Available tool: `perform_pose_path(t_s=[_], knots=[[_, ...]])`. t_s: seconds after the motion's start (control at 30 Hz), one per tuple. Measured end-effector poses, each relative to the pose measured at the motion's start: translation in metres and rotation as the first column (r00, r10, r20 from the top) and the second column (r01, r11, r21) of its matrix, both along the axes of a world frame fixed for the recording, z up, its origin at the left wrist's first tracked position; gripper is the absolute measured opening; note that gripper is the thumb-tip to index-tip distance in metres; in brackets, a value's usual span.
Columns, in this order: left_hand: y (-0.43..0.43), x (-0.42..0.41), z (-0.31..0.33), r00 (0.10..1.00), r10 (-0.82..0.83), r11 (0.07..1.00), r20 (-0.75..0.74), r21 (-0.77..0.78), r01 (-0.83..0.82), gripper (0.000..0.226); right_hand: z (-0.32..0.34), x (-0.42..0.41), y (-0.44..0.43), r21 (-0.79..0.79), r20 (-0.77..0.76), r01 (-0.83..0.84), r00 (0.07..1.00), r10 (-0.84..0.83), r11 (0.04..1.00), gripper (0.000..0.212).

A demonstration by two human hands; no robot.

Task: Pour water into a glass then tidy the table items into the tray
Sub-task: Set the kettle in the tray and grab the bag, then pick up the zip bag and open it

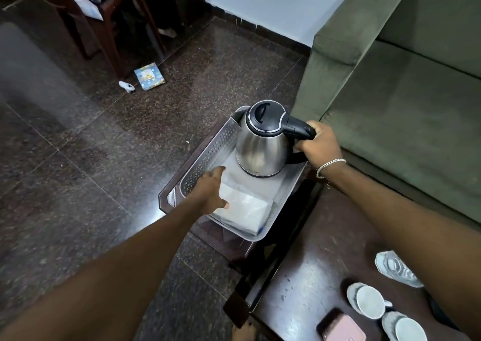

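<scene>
A steel kettle (261, 146) with a black lid and handle stands upright in the far end of a grey perforated tray (205, 158). My right hand (318, 145) is closed around the kettle's handle. My left hand (212, 189) reaches into the tray with fingers spread, resting on the edge of a white tissue packet (247, 210) that lies in the near end. A clear faceted glass (397, 269) stands on the dark table (312, 262) at the lower right, partly behind my right forearm.
Two white cups (368, 301) (408, 329) and a pink phone (341, 327) sit on the table near its front edge. The tray rests on a small dark stand beside a green sofa (403, 93). A wooden chair (86, 15) and a blue booklet (149, 76) lie on the floor beyond.
</scene>
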State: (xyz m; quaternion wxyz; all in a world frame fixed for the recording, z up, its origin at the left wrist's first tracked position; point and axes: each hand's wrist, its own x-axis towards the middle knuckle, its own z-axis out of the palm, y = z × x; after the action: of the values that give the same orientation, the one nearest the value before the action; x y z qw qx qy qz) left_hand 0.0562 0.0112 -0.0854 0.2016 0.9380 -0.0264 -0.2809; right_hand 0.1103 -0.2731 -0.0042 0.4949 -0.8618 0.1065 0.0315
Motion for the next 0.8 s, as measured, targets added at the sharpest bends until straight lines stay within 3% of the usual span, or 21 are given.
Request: perform_pose_path(t_s=[0.13, 0.2, 0.27, 0.33, 0.4, 0.47, 0.53, 0.7, 0.8], knots=[[0.0, 0.001, 0.006, 0.993, 0.114, 0.993, -0.009, -0.035, -0.115, 0.102, 0.002, -0.024, 0.007, -0.206, -0.055, 0.218, 0.971, -0.234, 0.954, 0.085], [0.0, 0.001, 0.008, 0.988, 0.153, 0.988, -0.024, -0.033, -0.154, 0.085, 0.007, -0.049, 0.02, -0.267, 0.028, 0.349, 0.935, -0.355, 0.898, 0.09], [0.001, 0.0, 0.01, 0.98, 0.199, 0.979, -0.028, -0.037, -0.2, 0.068, 0.007, -0.078, 0.036, -0.335, 0.184, 0.344, 0.937, -0.298, 0.877, 0.08], [0.004, -0.001, 0.012, 0.972, 0.234, 0.97, -0.029, -0.058, -0.236, 0.057, 0.001, -0.102, 0.051, -0.368, 0.232, 0.167, 0.969, -0.084, 0.915, 0.061], [0.007, -0.002, 0.016, 0.964, 0.267, 0.958, -0.022, -0.104, -0.267, 0.05, -0.009, -0.118, 0.063, -0.339, 0.144, -0.098, 0.977, 0.154, 0.936, 0.042], [0.009, -0.004, 0.021, 0.953, 0.302, 0.938, -0.02, -0.169, -0.301, 0.046, -0.018, -0.126, 0.071, -0.299, 0.012, -0.33, 0.937, 0.349, 0.895, 0.031], [0.01, -0.004, 0.026, 0.942, 0.333, 0.914, -0.034, -0.233, -0.332, 0.043, -0.024, -0.129, 0.078, -0.3, -0.101, -0.488, 0.871, 0.481, 0.82, 0.034], [0.006, -0.005, 0.045, 0.889, 0.43, 0.783, -0.157, -0.425, -0.454, 0.036, -0.027, -0.129, 0.095, -0.357, -0.2, -0.584, 0.81, 0.551, 0.729, 0.071], [0.003, -0.001, 0.051, 0.861, 0.47, 0.732, -0.193, -0.46, -0.502, 0.034, -0.023, -0.123, 0.1, -0.417, -0.166, -0.546, 0.832, 0.53, 0.727, 0.057]])
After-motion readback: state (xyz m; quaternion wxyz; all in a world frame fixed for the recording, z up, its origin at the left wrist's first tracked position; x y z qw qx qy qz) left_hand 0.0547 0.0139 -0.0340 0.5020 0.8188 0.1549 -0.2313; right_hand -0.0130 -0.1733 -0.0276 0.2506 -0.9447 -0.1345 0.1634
